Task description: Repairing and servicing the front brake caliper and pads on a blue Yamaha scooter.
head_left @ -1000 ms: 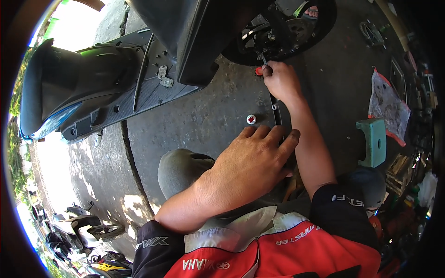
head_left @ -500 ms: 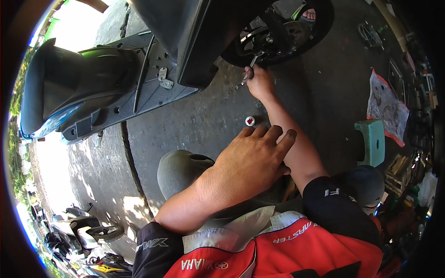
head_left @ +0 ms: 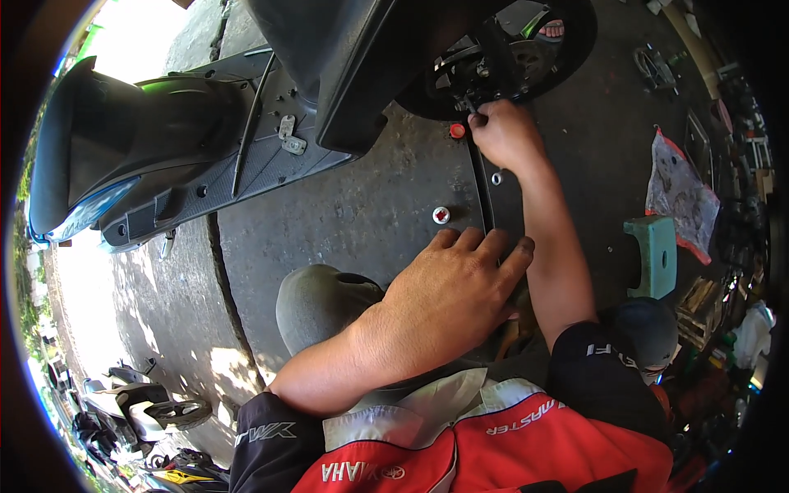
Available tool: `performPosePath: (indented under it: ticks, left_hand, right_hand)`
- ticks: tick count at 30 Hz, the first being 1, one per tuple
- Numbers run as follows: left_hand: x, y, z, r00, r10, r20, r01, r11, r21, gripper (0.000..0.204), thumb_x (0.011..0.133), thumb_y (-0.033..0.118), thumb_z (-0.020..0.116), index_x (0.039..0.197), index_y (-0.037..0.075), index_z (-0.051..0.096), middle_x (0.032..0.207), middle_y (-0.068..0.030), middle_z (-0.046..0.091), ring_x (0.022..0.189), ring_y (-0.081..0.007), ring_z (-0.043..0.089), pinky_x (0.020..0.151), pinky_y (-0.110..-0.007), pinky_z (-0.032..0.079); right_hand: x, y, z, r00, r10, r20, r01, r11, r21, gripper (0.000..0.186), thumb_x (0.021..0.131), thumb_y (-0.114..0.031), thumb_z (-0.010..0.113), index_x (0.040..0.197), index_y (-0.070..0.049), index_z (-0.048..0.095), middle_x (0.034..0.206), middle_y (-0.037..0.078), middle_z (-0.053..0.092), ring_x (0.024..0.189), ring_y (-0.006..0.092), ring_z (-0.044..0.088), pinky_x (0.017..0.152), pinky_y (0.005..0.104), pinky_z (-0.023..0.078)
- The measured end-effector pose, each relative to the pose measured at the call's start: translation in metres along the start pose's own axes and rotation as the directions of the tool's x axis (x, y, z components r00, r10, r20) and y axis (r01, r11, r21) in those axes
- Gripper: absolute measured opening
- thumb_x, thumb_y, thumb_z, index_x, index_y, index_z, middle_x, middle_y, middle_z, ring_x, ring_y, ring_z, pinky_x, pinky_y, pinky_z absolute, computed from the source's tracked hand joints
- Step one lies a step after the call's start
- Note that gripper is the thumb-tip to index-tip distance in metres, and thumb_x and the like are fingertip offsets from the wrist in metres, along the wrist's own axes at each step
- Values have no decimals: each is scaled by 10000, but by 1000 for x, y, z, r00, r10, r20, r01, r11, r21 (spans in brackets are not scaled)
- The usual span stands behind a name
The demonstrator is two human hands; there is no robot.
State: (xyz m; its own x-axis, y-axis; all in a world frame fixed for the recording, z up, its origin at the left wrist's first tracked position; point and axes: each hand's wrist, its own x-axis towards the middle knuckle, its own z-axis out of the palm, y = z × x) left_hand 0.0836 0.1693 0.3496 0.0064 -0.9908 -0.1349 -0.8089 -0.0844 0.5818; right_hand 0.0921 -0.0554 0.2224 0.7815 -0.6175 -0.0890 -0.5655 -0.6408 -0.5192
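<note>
At the top, my right hand is closed on a metal wrench, whose far part reaches the hub area of the black scooter front wheel. My left hand hangs back-up near my knees, fingers loosely curved and apart; what lies under its palm is hidden. Below the wheel are a small red cap-like piece, a white round container with a red centre and a small pale ring, beside my right forearm.
The scooter's footboard carries small metal plates and bolts. At right are a teal stool, a red-edged plastic bag, metal parts and clutter. Another person's sandalled foot shows beyond the wheel. Other motorcycles stand lower left.
My right hand with the wrench swung left and down half a second ago and is now back to the right and higher at the hub. My left hand has stayed nearly still.
</note>
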Motion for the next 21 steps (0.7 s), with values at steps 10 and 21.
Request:
performPosePath:
  ticks: [10, 21]
  left_hand:
    - [-1, 4, 3, 1000, -21, -7, 21, 1000, 14, 620, 901, 326, 729, 1403, 31, 515, 1232, -168, 608, 1198, -354, 607, 989, -445, 495]
    - [-2, -11, -25, 991, 43, -124, -37, 998, 47, 640, 903, 324, 736, 1419, 22, 506, 1270, -192, 626, 1153, -383, 631, 970, -447, 515]
  right_hand:
    - [2, 34, 106, 987, 38, -158, -5, 979, 203, 297, 1032, -253, 483, 969, -11, 644, 768, 186, 717, 775, 394, 713, 740, 484, 546]
    - [1, 18, 117, 942, 133, -307, -7, 925, 379, 291, 1034, -268, 495, 941, -30, 634, 870, 264, 705, 876, 490, 670, 769, 568, 520]
